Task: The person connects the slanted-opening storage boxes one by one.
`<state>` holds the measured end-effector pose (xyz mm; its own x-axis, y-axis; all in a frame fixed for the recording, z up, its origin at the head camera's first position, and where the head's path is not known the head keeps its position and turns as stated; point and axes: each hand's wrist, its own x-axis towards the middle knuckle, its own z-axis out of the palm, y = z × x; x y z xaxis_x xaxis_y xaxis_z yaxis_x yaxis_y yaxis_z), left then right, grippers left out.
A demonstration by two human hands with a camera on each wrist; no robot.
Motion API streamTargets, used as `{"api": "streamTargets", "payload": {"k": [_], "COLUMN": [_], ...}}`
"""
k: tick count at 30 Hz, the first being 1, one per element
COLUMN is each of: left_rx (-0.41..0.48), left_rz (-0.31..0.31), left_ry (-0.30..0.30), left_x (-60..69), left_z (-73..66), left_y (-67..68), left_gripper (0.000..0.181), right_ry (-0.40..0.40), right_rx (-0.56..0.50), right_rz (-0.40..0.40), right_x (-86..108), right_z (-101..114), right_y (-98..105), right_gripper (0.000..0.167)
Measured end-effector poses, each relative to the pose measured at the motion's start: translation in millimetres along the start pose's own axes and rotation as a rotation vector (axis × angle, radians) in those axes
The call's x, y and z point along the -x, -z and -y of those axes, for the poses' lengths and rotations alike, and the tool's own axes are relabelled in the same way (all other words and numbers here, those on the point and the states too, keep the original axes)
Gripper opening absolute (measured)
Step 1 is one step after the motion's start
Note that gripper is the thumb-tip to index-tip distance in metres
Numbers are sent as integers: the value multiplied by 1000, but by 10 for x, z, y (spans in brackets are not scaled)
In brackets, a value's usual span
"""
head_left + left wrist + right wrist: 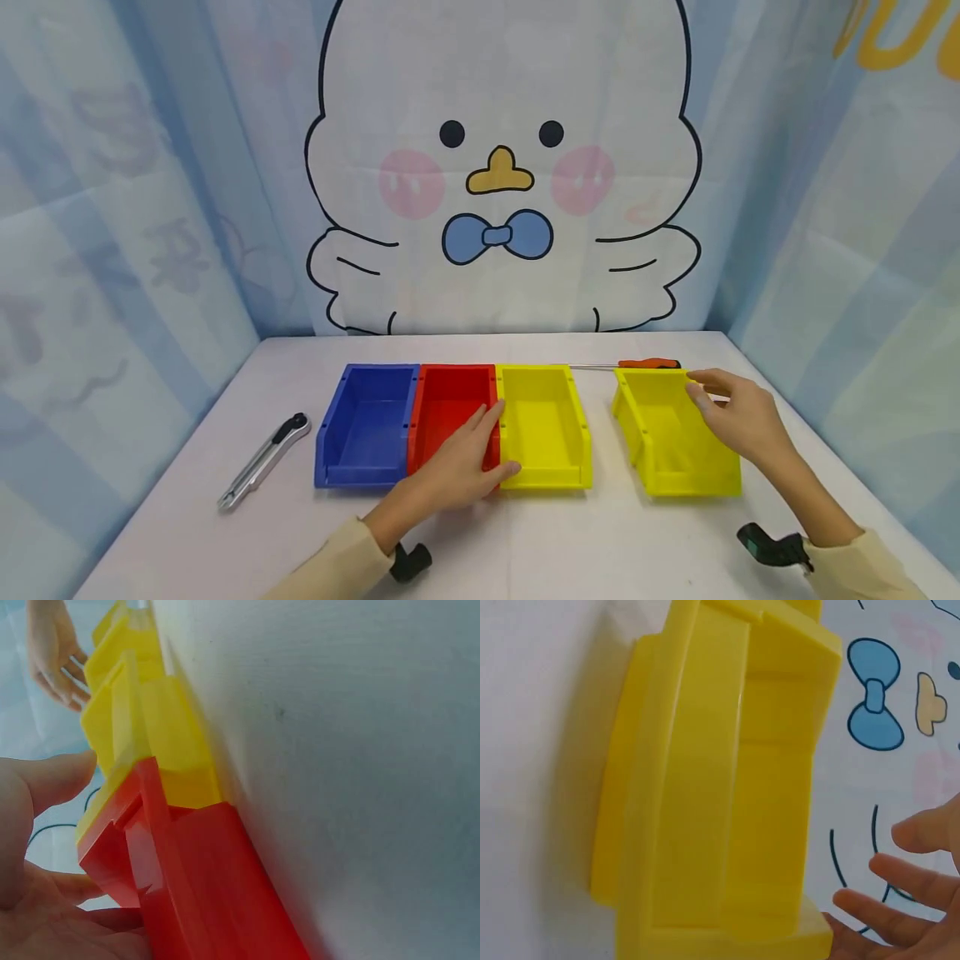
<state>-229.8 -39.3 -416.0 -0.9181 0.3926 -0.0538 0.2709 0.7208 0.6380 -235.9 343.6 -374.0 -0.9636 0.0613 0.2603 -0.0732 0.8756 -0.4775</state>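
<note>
A blue bin (372, 425), a red bin (450, 400) and a yellow bin (543, 425) stand side by side, touching. My left hand (467, 467) lies over the wall where red and yellow meet, fingers extended and thumb spread over the yellow bin's front. In the left wrist view the fingers reach into the red bin (217, 885); their contact is partly hidden. Apart to the right stands a second yellow bin (675, 433), slightly angled. My right hand (742, 414) hovers at its right rim, fingers loosely bent and holding nothing; whether a fingertip touches is unclear.
A grey utility knife (264, 462) with a black end lies left of the bins. Behind the yellow bins lies a screwdriver (648, 363) with an orange and black handle. Printed curtains (502, 292) enclose the white table (570, 550) at the back and sides.
</note>
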Motion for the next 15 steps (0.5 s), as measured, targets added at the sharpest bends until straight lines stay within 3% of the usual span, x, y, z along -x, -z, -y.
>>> {"api": "streamTargets", "payload": {"k": [8,15], "left_rx": [16,-3], "left_rz": [3,-18], "left_ry": [25,17], "left_x": [-31,-45], "left_z": [8,11], "left_y": [-38,-54], "left_gripper": [98,99], "right_ry": [-84,-157], "right_rx": [-19,-51], "right_rz": [60,92], "right_x": [30,10], "right_z": [-303,-426], "right_y": [-54,-117], "right_gripper": [52,56]}}
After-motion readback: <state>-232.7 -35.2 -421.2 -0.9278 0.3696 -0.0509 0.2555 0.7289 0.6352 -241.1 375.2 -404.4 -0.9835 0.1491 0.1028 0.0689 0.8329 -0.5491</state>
